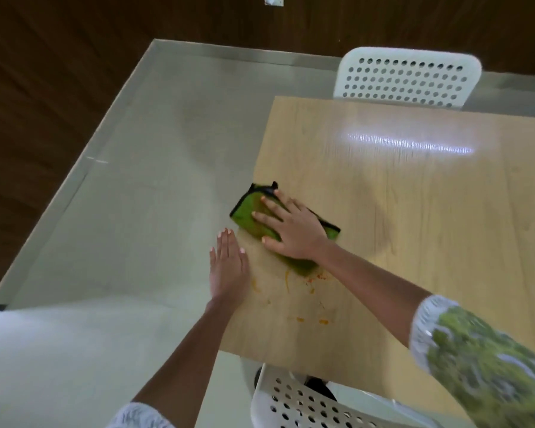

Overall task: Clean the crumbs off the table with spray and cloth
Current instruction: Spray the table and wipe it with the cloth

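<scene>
Green cloth with a dark trim lies folded on the wooden table, close to its left edge, and much of it is hidden under the right hand. That hand is flat on top, fingers spread and straight, pressing the cloth down; only the cloth's far corner, a strip past the knuckles and a bit below the wrist show. Just beside it the left hand sits at the table's left edge, fingers straight and held together, palm down; whether it touches the wood or hangs just off the rim is hard to tell. Orange crumbs and smears lie on the table nearer the person, right below the cloth, a few more further toward the near edge, all blurred. A patterned green and white sleeve is soft with blur and cut off at the lower right. A white perforated chair stands at the far side, its seat hidden by the table; another one at the near side is cut off by the bottom edge. Pale floor at left
</scene>
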